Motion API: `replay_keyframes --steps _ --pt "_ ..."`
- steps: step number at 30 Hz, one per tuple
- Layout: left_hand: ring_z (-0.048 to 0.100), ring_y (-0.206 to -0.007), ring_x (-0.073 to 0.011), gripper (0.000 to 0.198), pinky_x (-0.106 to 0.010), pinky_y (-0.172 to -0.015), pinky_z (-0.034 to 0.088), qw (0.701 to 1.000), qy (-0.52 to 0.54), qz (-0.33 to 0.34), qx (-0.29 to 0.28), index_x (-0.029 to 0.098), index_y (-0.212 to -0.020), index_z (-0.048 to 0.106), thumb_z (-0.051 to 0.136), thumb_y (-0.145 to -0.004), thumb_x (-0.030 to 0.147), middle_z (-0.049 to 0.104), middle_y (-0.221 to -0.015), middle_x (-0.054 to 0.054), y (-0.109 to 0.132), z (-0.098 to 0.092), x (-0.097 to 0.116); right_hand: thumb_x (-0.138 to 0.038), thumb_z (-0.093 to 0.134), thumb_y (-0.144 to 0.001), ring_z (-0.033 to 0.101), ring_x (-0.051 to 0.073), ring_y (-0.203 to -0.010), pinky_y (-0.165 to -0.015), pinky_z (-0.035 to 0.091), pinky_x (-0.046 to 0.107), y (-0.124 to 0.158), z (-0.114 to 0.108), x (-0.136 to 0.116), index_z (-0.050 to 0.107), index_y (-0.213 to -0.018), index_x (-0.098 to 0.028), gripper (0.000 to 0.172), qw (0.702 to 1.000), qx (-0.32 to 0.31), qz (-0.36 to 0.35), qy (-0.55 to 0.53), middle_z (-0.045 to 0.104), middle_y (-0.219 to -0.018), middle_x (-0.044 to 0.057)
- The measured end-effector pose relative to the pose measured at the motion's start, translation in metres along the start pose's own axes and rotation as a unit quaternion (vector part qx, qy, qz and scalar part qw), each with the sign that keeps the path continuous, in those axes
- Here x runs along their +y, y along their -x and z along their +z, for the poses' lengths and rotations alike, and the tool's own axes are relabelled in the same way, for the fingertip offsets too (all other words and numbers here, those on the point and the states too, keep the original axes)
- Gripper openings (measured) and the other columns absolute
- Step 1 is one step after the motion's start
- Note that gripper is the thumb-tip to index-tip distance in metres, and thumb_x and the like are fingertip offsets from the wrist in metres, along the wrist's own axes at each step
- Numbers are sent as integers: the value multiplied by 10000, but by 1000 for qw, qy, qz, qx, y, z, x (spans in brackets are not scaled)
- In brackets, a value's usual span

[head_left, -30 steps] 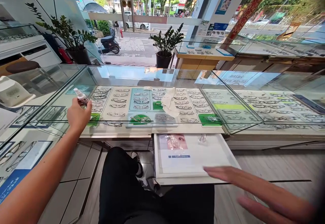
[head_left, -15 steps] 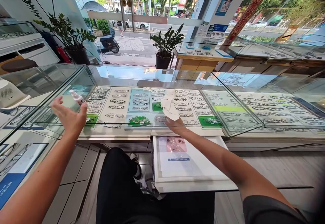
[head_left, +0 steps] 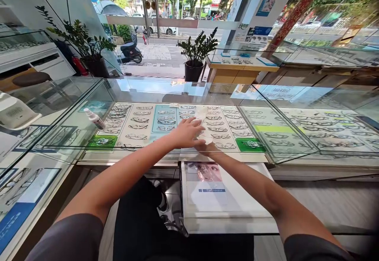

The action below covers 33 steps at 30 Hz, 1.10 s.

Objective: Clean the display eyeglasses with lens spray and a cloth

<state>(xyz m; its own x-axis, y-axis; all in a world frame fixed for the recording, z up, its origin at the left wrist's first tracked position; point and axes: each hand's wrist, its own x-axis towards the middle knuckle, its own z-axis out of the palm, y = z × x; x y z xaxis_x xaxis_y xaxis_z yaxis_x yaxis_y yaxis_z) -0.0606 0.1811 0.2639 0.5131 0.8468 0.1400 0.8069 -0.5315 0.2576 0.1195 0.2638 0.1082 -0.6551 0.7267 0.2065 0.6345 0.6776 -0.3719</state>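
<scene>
Both my hands meet over a white cloth (head_left: 203,115) lying on the glass top of the display counter (head_left: 148,91). My left hand (head_left: 186,132) rests on the cloth, fingers curled over it. My right hand (head_left: 211,146) comes up from below and is mostly hidden behind the left; its fingers do not show. A small white spray bottle (head_left: 94,118) lies on the glass to the left, away from both hands. Rows of eyeglass frames (head_left: 139,126) fill the case under the glass.
A pulled-out white tray (head_left: 248,209) with a printed card and a plastic-wrapped item (head_left: 204,170) sits under the counter in front of me. More glass cases stand at left (head_left: 35,99) and right (head_left: 325,107). Potted plants (head_left: 195,55) stand beyond the counter.
My left hand left the spray bottle and swung right to the cloth. My right hand stayed at the cloth's near edge. The view shifted slightly.
</scene>
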Motion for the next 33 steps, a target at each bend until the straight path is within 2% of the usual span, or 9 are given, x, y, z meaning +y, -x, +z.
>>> replay_keyframes --steps 3,6,13,18,23,26,29,31,33 --pt "568 -1453 -380 435 -564 -1223 396 999 -32 -1 -21 206 -1327 733 617 -1049 520 649 -1583 -143 -13 8 -11 -167 544 -996 642 351 -1372 -1210 479 501 0 -2 -2 721 -1428 -145 467 998 -30 19 56 781 -1375 172" --pt "651 -1339 -322 353 -488 -1136 458 999 -45 -23 -2 191 -1286 738 528 -1094 399 716 -1475 -132 8 2 -33 -152 598 -983 675 349 -1275 -1138 493 460 3 -6 -1 821 -1183 -129 300 993 -69 13 92 820 -1238 184" --pt "708 -1296 -323 350 -510 -1107 510 981 -51 -176 57 193 -1249 754 487 -1080 344 752 -1455 -125 115 -30 -91 -145 540 -1057 657 328 -1270 -1074 463 430 4 -17 -16 827 -1092 -104 293 982 -125 18 138 804 -1257 221" --pt "602 -1479 -379 476 -584 -1186 481 953 -77 -275 102 183 -1430 687 472 -1097 446 652 -1602 -171 189 -27 -96 -148 595 -1019 691 317 -1225 -1035 476 390 38 -34 -48 811 -1095 -114 232 974 -191 10 123 804 -1245 194" --pt "420 -1638 -411 604 -625 -1286 382 929 -89 -273 234 183 -1578 561 542 -1076 518 493 -1736 -206 262 1 -41 -215 637 -1010 751 241 -1092 -907 527 316 96 -74 -91 786 -1057 -208 157 959 -274 -27 62 825 -1160 81" --pt "656 -1384 -336 346 -534 -1201 489 928 12 -249 279 244 -1320 716 522 -1090 414 740 -1416 -167 305 45 22 -258 614 -1021 734 257 -1068 -921 536 364 115 -124 -120 745 -1046 -229 136 952 -303 -45 -20 799 -1158 79" --pt "743 -1055 -256 350 -410 -969 606 933 280 -214 78 288 -1194 762 446 -1120 419 789 -1160 -102 331 108 88 -268 562 -1046 702 270 -1058 -936 529 402 111 -179 -142 706 -1002 -233 154 967 -240 -73 -35 770 -1114 89" --pt "752 -1059 -266 329 -428 -974 622 882 428 -188 -62 337 -1247 771 519 -1098 486 782 -1250 -85 338 145 121 -270 537 -1063 694 276 -1076 -943 521 406 97 -205 -148 692 -984 -232 178 978 -189 -79 -21 765 -1108 95" --pt "733 -1170 -274 306 -430 -990 633 833 498 -202 -131 370 -1296 753 618 -1072 528 748 -1362 -81 339 172 142 -273 517 -1081 692 279 -1085 -950 517 409 77 -215 -146 694 -991 -225 204 986 -154 -68 6 765 -1128 102"
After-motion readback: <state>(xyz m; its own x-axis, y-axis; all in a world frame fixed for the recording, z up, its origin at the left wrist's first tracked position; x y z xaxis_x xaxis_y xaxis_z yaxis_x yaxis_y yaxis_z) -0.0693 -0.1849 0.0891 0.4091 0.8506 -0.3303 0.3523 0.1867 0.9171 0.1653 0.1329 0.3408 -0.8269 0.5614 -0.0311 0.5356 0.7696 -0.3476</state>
